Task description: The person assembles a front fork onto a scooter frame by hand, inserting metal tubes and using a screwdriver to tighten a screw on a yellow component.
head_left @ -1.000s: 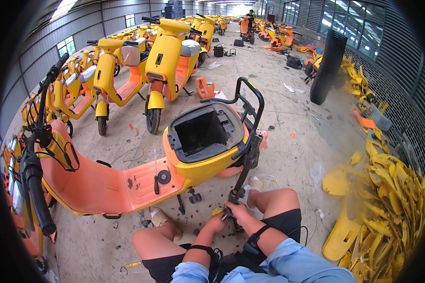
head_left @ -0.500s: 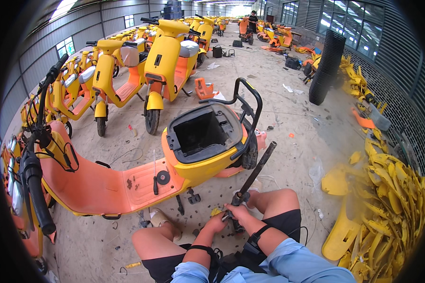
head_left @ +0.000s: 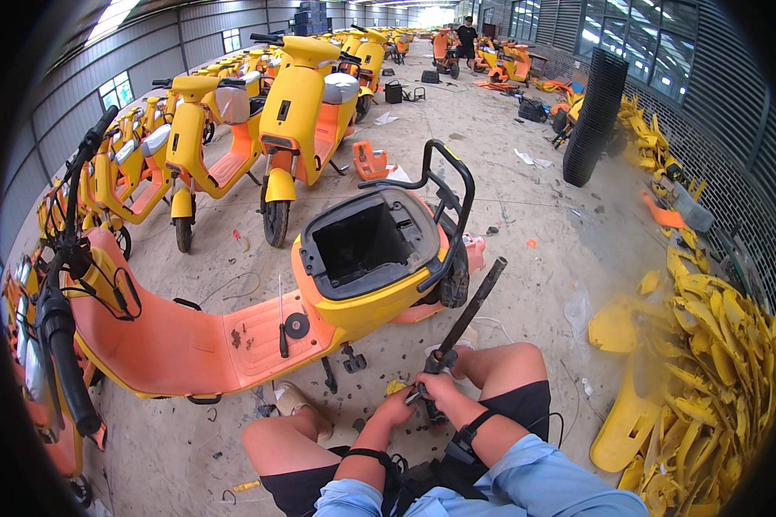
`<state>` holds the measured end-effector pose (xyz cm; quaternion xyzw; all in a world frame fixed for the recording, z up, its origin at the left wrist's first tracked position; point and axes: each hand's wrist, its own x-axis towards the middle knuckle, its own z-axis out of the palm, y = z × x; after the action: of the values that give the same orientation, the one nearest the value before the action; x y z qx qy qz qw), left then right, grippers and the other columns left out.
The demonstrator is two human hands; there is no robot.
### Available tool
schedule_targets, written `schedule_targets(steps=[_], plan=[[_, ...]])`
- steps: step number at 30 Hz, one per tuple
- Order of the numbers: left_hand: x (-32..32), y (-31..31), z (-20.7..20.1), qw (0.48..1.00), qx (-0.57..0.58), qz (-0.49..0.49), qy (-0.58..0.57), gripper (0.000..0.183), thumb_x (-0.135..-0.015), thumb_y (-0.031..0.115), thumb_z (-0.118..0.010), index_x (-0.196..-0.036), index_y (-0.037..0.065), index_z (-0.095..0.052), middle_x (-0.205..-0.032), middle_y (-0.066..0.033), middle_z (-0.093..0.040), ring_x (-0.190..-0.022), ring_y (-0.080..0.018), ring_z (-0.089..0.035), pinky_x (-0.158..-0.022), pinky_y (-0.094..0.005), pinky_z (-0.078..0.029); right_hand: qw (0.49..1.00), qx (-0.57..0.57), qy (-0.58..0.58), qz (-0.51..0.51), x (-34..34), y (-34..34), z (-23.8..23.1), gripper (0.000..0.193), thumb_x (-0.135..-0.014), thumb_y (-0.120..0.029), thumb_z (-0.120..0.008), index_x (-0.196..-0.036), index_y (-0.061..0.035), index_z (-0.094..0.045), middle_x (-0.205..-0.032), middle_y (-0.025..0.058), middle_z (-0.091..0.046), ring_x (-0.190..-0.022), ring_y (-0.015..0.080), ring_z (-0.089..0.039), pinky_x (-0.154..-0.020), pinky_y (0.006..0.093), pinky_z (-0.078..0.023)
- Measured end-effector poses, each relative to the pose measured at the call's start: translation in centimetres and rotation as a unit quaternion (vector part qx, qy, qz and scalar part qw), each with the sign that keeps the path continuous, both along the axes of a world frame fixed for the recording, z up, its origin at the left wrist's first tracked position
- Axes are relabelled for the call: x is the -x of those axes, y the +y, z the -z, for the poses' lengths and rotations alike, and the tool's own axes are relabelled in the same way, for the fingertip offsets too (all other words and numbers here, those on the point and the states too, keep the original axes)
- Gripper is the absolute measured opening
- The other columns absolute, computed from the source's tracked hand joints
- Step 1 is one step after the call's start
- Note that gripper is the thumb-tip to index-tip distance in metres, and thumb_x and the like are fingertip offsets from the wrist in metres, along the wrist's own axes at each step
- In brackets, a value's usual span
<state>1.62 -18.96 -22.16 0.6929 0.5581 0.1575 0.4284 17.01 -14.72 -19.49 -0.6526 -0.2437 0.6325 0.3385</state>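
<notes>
Between my knees a long dark metal tube (head_left: 474, 306) stands tilted, its upper end leaning away to the right. My right hand (head_left: 440, 389) is closed round its lower part, below a thicker collar. My left hand (head_left: 395, 408) is closed close beside it; a small shiny metal bit shows between the two hands, but what the left fingers hold is hidden. A small yellow piece (head_left: 396, 387) shows just beyond the left fingers. In front stands a yellow and orange scooter (head_left: 353, 314) without its seat, its dark compartment uncovered. On its footboard lie a long screwdriver (head_left: 283, 339) and a black round disc (head_left: 297, 326).
Yellow scooters (head_left: 293, 103) stand in rows at the far left. Yellow body panels (head_left: 707, 370) are heaped along the right wall. A tall stack of black baskets (head_left: 593, 121) rises at the back right. A person (head_left: 466, 39) stands far off. Small debris dots the concrete floor.
My hands and the tube have hardly moved. The view has shifted slightly, and the far person stands a little differently.
</notes>
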Motion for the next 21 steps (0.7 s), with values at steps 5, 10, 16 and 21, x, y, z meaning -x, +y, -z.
schedule_targets(steps=[5,10,16,21], plan=[[0.1,0.2,0.6,1.000,-0.009,-0.010,-0.020,0.056,-0.083,0.026,-0.066,-0.136,0.011,-0.055,-0.104,-0.0183,-0.070,-0.088,-0.0318,-0.070,-0.078,-0.0402,-0.055,0.999,-0.022,-0.028,0.015,0.5,-0.1,-0.5,0.014,-0.077,-0.014,-0.072,-0.077,-0.0032,-0.063,-0.071,0.0057,-0.063,-0.055,0.0154,-0.060,-0.049,0.0294,-0.046],[0.0,0.5,0.4,0.998,0.067,-0.010,0.009,0.058,-0.081,0.026,-0.068,-0.135,0.009,-0.055,-0.122,-0.0203,-0.066,-0.112,-0.0370,-0.063,-0.095,-0.0423,-0.050,0.997,-0.036,-0.056,0.044,0.8,-0.1,-0.3,0.016,-0.074,-0.012,-0.073,-0.073,-0.0023,-0.061,-0.067,0.0059,-0.061,-0.052,0.0151,-0.058,-0.046,0.0302,-0.043],[0.3,0.4,1.5,0.995,0.089,-0.013,0.046,0.052,-0.082,0.029,-0.068,-0.129,0.009,-0.059,-0.110,-0.0195,-0.069,-0.096,-0.0348,-0.068,-0.083,-0.0425,-0.054,0.994,-0.033,-0.082,0.062,1.3,0.0,1.8,0.017,-0.072,-0.012,-0.075,-0.073,-0.0016,-0.061,-0.065,0.0063,-0.061,-0.049,0.0154,-0.056,-0.043,0.0310,-0.040],[0.1,-0.5,-0.7,0.987,0.044,0.059,0.145,0.046,-0.081,0.042,-0.066,-0.117,0.013,-0.064,-0.109,-0.0174,-0.070,-0.101,-0.0367,-0.066,-0.089,-0.0451,-0.052,0.995,0.006,-0.081,0.064,1.9,-0.7,0.6,0.017,-0.072,-0.013,-0.076,-0.074,-0.0026,-0.063,-0.066,0.0057,-0.061,-0.050,0.0158,-0.056,-0.042,0.0308,-0.038]])
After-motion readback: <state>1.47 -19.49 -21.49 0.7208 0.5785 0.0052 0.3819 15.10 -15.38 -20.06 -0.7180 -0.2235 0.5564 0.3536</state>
